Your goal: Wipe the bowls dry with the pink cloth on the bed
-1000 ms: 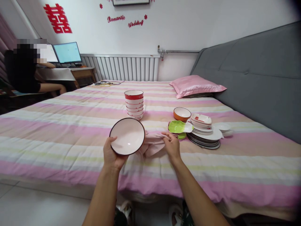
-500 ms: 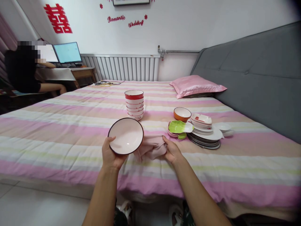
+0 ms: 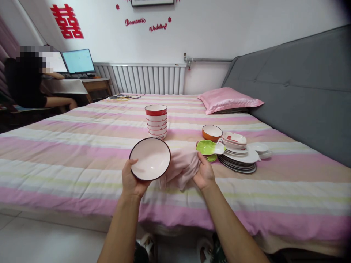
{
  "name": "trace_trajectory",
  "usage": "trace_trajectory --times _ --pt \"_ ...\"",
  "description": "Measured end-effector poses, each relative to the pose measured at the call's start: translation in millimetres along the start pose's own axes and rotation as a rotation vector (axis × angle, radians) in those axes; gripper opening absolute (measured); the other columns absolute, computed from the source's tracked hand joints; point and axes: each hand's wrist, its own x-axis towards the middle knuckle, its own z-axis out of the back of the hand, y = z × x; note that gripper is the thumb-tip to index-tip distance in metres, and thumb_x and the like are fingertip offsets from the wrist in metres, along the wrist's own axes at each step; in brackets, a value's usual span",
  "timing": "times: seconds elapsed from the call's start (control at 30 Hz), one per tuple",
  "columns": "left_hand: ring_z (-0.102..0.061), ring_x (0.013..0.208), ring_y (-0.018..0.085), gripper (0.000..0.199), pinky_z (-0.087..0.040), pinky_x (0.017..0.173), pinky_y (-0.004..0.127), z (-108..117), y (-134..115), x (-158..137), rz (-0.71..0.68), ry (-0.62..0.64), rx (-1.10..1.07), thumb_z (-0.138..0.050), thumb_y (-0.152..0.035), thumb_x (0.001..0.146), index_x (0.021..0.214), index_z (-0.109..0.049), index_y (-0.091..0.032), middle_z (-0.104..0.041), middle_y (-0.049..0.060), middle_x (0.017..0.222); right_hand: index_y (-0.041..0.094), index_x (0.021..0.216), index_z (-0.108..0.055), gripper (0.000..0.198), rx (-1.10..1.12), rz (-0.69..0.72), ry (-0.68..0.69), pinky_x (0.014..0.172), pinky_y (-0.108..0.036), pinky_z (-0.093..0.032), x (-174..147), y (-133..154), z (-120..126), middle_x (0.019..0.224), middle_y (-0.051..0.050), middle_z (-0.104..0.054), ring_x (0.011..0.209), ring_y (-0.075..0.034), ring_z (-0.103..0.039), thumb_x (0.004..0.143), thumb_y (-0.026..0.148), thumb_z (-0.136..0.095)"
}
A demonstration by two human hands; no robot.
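A white bowl (image 3: 150, 159) with a dark rim is tilted so its inside faces me. My left hand (image 3: 134, 180) grips it at the lower left, thumb over the rim. A pale pink cloth (image 3: 182, 170) hangs just right of the bowl, partly behind it. My right hand (image 3: 204, 173) pinches the cloth's right end between thumb and fingers. Whether the cloth touches the bowl's hidden outer side I cannot tell. Beyond the bowl stands an upright stack of bowls (image 3: 156, 122), the top one red outside. Green leaf-shaped dishes (image 3: 207, 147) lie just past my right hand.
On the striped bed (image 3: 68, 160) at right are an orange bowl (image 3: 212, 132), a stack of plates (image 3: 241, 164) with small dishes on top, and white dishes (image 3: 259, 148). A pink pillow (image 3: 230, 99) lies near the grey headboard (image 3: 296, 91). A person (image 3: 26, 80) sits at a desk, far left.
The bowl and my left hand have shifted slightly right. My right hand has moved a little right and up with the cloth, which now overlaps the view of the green dishes' left side.
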Motion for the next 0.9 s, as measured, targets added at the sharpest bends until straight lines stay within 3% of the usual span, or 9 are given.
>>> trace_trajectory --times 0.13,0.3,0.43,0.63,0.77,0.9 --pt "-0.064 0.086 0.027 0.041 -0.056 0.074 0.041 -1 1 -1 0.001 -0.004 -0.008 -0.059 -0.021 0.064 0.104 -0.062 -0.018 -0.067 0.009 0.094 0.021 0.09 -0.068 0.027 -0.006 0.021 -0.001 0.089 -0.036 -0.051 -4 0 -2 0.091 -0.004 -0.073 0.102 -0.02 -0.064 0.084 0.041 -0.05" --pt "-0.064 0.087 0.027 0.036 -0.056 0.075 0.044 -2 1 -2 0.0 -0.006 -0.001 -0.058 -0.02 0.064 0.1 -0.064 -0.016 -0.067 0.008 0.096 0.02 0.103 -0.066 0.031 0.126 -0.053 -0.02 0.092 -0.035 -0.049 -7 4 -5 0.092 -0.004 -0.073 0.099 -0.018 -0.065 0.089 0.038 -0.046" --pt "-0.063 0.089 0.027 0.031 -0.056 0.077 0.041 -4 3 -2 -0.047 -0.049 0.014 -0.059 -0.02 0.065 0.094 -0.065 -0.016 -0.067 0.008 0.094 0.022 0.107 -0.064 0.03 0.198 0.012 -0.042 0.094 -0.031 -0.048 -7 11 -6 0.093 -0.001 -0.073 0.098 -0.014 -0.065 0.092 0.035 -0.042" --pt "-0.063 0.086 0.022 0.025 -0.055 0.075 0.032 -4 6 2 -0.19 -0.172 0.037 -0.063 -0.02 0.063 0.088 -0.065 -0.018 -0.067 0.004 0.089 0.021 0.101 -0.066 0.026 0.15 0.109 -0.08 0.083 -0.028 -0.052 -6 15 -3 0.087 0.0 -0.072 0.084 -0.014 -0.068 0.086 0.039 -0.054" --pt "-0.063 0.08 0.019 0.026 -0.053 0.07 0.028 -3 9 3 -0.209 -0.208 0.091 -0.065 -0.022 0.063 0.088 -0.064 -0.018 -0.066 0.003 0.086 0.022 0.095 -0.064 0.025 0.068 0.117 -0.056 0.071 -0.026 -0.054 -9 3 -4 0.082 0.003 -0.071 0.073 -0.013 -0.067 0.077 0.039 -0.065" --pt "-0.063 0.076 0.018 0.029 -0.05 0.064 0.025 -2 16 6 -0.202 -0.199 0.18 -0.07 -0.027 0.061 0.089 -0.064 -0.018 -0.066 0.003 0.085 0.02 0.086 -0.063 0.023 -0.014 0.123 0.011 0.069 -0.025 -0.054 -11 -11 -7 0.079 0.003 -0.07 0.072 -0.013 -0.066 0.074 0.038 -0.07"
